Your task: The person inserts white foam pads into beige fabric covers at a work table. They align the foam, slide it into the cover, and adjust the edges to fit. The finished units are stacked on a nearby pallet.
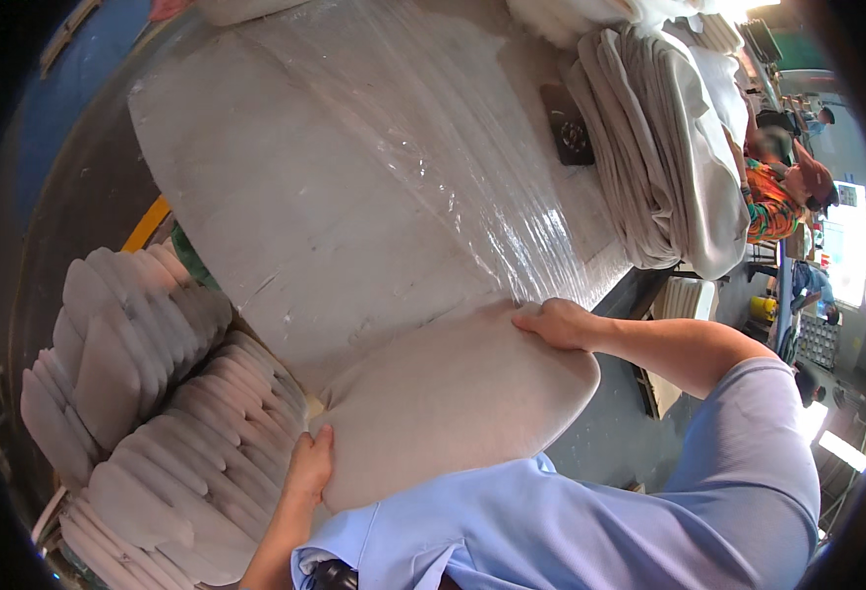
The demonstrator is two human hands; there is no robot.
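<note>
A light grey, fabric-covered cushion (pixel 453 393) is held in front of me, its far edge resting on the table and its near edge against my body. My right hand (pixel 561 324) grips its far right edge, thumb on top and fingers mostly hidden beneath. At the near left corner, my left hand (pixel 312 467) is closed on the cushion's edge, with the thumb up. Under the cushion's far side lies the pale worktable (pixel 286 216). A wrinkled clear plastic sheet (pixel 453 167) stretches across the table and reaches close to my right hand.
Stacked pale cushions (pixel 187 442) stand in rows at the left. On the table's far right is a pile of folded grey fabric (pixel 649 147), beside a dark plate (pixel 571 126). A person in a patterned orange top (pixel 772 211) works beyond it. A crate (pixel 664 388) sits on the floor.
</note>
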